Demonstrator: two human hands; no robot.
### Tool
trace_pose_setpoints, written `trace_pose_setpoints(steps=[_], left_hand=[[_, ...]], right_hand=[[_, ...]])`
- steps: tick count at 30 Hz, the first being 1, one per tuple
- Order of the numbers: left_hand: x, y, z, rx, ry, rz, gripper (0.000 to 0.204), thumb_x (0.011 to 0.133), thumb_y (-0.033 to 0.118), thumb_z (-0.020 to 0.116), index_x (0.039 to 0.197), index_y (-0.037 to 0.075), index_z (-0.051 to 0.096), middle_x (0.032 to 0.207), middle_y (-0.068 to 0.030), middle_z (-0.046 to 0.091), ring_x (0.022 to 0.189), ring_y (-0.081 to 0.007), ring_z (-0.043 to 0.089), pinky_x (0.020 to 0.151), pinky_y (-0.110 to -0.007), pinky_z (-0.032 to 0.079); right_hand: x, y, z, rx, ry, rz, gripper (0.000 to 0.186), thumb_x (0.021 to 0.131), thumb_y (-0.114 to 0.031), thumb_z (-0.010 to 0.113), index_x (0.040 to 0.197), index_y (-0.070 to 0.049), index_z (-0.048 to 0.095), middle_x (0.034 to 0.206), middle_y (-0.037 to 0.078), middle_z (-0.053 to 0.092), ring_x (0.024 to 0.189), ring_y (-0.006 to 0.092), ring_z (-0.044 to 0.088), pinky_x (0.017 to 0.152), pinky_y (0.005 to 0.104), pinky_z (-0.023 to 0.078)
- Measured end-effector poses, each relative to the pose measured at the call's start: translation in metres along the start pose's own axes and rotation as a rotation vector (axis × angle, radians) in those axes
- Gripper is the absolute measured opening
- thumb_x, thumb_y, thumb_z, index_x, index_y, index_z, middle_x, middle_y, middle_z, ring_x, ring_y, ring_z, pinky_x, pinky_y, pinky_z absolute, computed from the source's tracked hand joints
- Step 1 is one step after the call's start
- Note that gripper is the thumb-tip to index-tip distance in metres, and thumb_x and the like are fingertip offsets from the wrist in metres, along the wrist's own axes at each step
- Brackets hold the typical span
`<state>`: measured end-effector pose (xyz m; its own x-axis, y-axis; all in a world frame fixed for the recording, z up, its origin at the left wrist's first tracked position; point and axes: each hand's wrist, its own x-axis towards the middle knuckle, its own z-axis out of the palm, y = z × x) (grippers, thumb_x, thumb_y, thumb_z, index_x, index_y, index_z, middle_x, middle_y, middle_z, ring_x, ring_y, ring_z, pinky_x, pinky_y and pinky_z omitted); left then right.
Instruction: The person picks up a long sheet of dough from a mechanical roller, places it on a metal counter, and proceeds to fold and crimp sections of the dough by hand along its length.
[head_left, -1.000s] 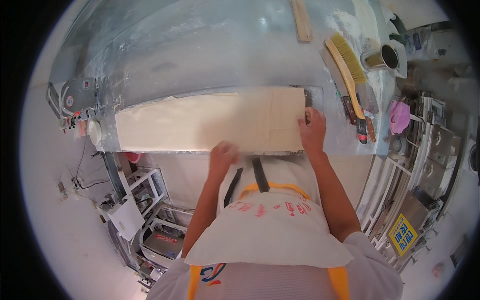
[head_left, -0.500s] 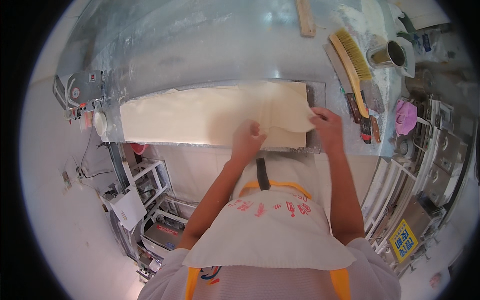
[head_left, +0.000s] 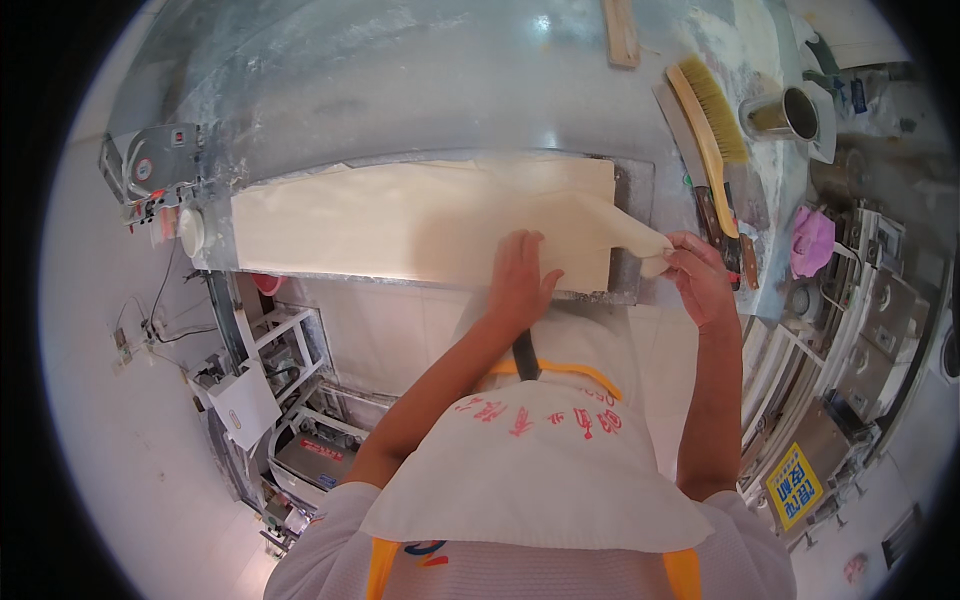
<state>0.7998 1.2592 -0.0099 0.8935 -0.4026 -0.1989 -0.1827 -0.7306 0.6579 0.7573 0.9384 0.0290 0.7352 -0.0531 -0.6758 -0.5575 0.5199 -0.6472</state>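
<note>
A long pale sheet of dough (head_left: 350,215), seemingly layered, lies on a dark floured board (head_left: 632,190) along the near edge of the metal worktable. My left hand (head_left: 520,275) rests on the sheet near its front edge, fingers stretched out and thumb apart. Beyond the board's right end, my right hand (head_left: 700,278) pinches the tip of a dough flap (head_left: 625,228). This flap is drawn out past the sheet's straight right edge and narrows toward my fingers. How far it runs back over the sheet is blurred.
Right of the board lie a wooden-handled brush (head_left: 712,140), a broad blade (head_left: 678,130) and several handled tools. Behind them a metal cup (head_left: 785,115) lies tilted. A wooden strip (head_left: 621,35) is at the back. A grey clamp-like device (head_left: 158,165) sits far left.
My right hand has moved right and slightly nearer, drawing the dough flap out past the sheet's edge. My left hand has shifted right and its curled fingers have straightened onto the dough.
</note>
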Motion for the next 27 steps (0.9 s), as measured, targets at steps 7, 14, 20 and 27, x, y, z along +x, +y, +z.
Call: trace_pose_setpoints(steps=[7,14,20,27], left_hand=[[0.006,0.008,0.013,0.116,0.284,0.067,0.061,0.091,0.012,0.082,0.145,0.000,0.056,0.141,-0.0229,0.056,0.131,-0.0457,0.053,0.114,-0.057,0.043],[-0.006,-0.018,-0.013,0.028,0.317,0.186,0.031,0.094,0.000,0.071,0.126,0.001,0.069,0.118,-0.0189,0.072,0.110,-0.0435,0.067,0.097,-0.051,0.055],[-0.031,-0.025,-0.007,0.088,0.169,0.272,0.028,0.094,0.002,0.070,0.122,0.003,0.068,0.117,-0.0168,0.071,0.109,-0.0396,0.066,0.096,-0.049,0.056],[-0.001,-0.025,-0.007,-0.010,-0.070,0.177,0.028,0.093,-0.002,0.069,0.121,0.003,0.068,0.122,-0.0195,0.069,0.117,-0.0426,0.065,0.105,-0.051,0.053]], right_hand=[[-0.006,-0.006,0.012,0.173,-0.100,-0.038,0.034,0.101,-0.004,0.067,0.134,0.004,0.068,0.113,0.007,0.076,0.095,0.0117,0.072,0.080,0.0263,0.056],[-0.022,-0.015,0.006,0.050,-0.120,-0.046,0.040,0.101,-0.005,0.069,0.139,0.004,0.066,0.122,0.006,0.075,0.099,0.0106,0.068,0.079,0.0243,0.050],[0.011,0.017,-0.027,-0.425,0.071,-0.128,0.034,0.101,-0.007,0.069,0.134,0.001,0.071,0.110,0.003,0.076,0.089,0.0082,0.067,0.074,0.0270,0.052],[0.027,0.031,-0.058,-0.714,0.138,-0.070,0.033,0.097,-0.009,0.071,0.129,-0.001,0.074,0.100,0.003,0.075,0.091,0.0127,0.069,0.081,0.0296,0.054]])
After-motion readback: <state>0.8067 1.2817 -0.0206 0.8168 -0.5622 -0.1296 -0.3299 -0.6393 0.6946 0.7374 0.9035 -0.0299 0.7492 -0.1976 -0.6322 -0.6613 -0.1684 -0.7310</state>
